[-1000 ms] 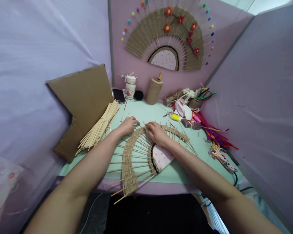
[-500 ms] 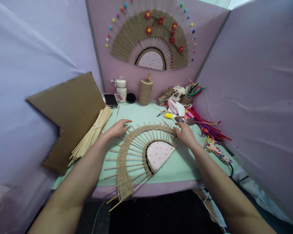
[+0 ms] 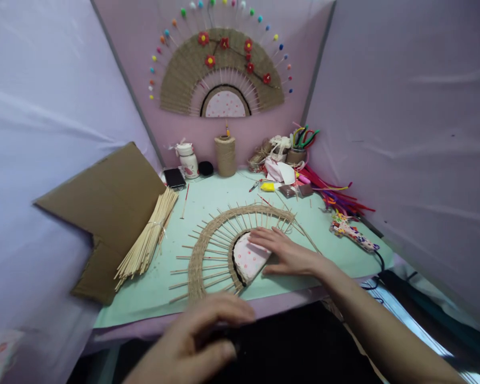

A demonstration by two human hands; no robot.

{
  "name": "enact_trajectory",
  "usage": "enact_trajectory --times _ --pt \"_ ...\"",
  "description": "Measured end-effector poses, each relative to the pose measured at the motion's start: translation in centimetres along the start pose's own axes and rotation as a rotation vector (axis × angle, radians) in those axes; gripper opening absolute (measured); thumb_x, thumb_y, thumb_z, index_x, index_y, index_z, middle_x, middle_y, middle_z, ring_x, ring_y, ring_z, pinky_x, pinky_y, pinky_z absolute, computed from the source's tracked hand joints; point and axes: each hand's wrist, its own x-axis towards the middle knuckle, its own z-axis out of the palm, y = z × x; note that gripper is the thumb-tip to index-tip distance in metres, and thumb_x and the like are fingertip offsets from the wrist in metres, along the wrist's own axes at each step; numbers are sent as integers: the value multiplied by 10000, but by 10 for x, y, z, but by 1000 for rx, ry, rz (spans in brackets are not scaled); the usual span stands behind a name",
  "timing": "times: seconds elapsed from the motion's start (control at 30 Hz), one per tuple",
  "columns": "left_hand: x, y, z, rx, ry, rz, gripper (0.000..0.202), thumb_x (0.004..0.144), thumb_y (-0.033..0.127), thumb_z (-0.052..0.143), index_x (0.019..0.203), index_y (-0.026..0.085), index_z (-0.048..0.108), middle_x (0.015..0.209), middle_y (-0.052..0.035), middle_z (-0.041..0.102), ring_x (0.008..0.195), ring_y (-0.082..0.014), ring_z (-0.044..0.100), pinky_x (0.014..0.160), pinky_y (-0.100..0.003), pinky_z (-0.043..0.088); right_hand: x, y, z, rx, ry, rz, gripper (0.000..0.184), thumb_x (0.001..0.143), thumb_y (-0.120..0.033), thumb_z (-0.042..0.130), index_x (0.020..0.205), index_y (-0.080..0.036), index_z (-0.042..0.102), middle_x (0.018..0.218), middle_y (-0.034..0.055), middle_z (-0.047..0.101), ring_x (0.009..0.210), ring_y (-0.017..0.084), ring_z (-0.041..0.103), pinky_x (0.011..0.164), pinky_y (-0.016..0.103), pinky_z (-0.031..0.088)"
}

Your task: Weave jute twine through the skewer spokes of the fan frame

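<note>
A half-made woven fan lies flat on the mint-green table top. It has a jute band, bamboo ribs and a dotted fabric half-disc at its centre. My right hand rests flat on that half-disc and the inner ribs, fingers stretched out. My left hand hovers close to the camera over the table's near edge, blurred. Its fingers curve above the thumb and it hides the fan's lower end. Whether it holds anything is unclear.
A bundle of bamboo sticks and a cardboard sheet lie at the left. At the back stand a jute spool, a white jar and a phone. Pipe cleaners and a glue gun lie at the right. A finished fan hangs on the wall.
My left hand has drawn back from the fan's far rim to the near table edge. My right hand has slid from the rim onto the fabric half-disc. The view has panned.
</note>
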Motion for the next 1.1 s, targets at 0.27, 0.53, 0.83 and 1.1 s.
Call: enact_trajectory --times 0.27,0.53,0.83,1.1 --pt "52 -48 71 -846 221 -358 378 640 384 720 1011 450 685 1193 -44 679 1160 -247 619 1109 -374 377 9 13 32 -95 188 -22 733 737 -600 719 1364 -261 544 1462 122 489 1376 320 385 1092 527 315" --pt "84 -47 85 -1083 576 -241 456 753 308 744 1176 238 588 1010 -102 712 846 -166 707 848 -300 577 14 8 33 -7 429 -37 419 932 -442 542 1278 -213 603 1299 116 619 1205 266 537 1020 482 428" --pt "130 -19 56 -1068 1031 201 308 742 215 713 1049 205 694 998 -57 730 865 -175 691 718 -260 575 23 -21 27 52 624 -105 461 937 -445 527 1341 -224 528 1381 129 534 1306 264 463 1074 464 414" --pt "116 14 -51 -680 1151 616 353 629 182 774 963 264 697 917 17 730 797 -135 677 711 -268 587 16 29 -6 339 1232 302 480 817 -439 658 1202 -200 501 1261 143 520 1215 270 502 1038 514 413"
